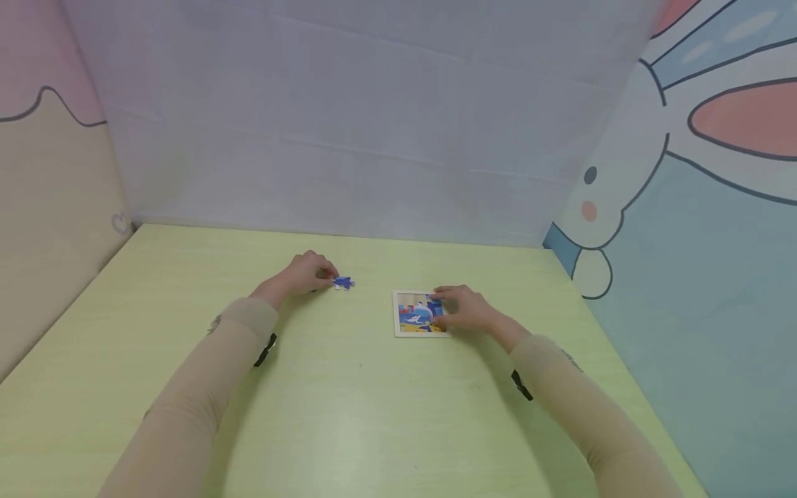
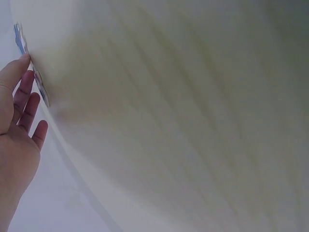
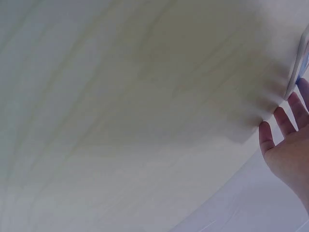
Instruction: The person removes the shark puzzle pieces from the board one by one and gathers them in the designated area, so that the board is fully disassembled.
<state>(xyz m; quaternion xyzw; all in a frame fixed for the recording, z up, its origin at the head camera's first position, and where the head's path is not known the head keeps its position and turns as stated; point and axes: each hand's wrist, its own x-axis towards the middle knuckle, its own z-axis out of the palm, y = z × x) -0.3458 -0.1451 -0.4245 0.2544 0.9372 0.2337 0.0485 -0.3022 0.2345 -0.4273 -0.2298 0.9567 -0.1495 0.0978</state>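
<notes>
My left hand (image 1: 308, 272) is at a blue and white jigsaw piece (image 1: 343, 283) on the table. Thumb and forefinger pinch the piece's near-left edge; in the left wrist view the thumb touches the thin piece (image 2: 20, 39), and the other fingers of the left hand (image 2: 21, 130) are loosely extended. A small white-framed jigsaw puzzle (image 1: 414, 315), with a blue and white sea-animal picture, lies to the right. My right hand (image 1: 465, 309) rests over its right side, thumb and fingers spread, covering part of the picture. The right wrist view shows this hand (image 3: 292, 147) beside the frame's edge (image 3: 296, 63).
Both hands work on a pale yellow-green table (image 1: 349, 408). A light cloth wall (image 1: 373, 124) stands behind it. Printed cloth with a cartoon rabbit (image 1: 607, 200) hangs along the right side, and a pink and beige panel (image 1: 50, 187) on the left.
</notes>
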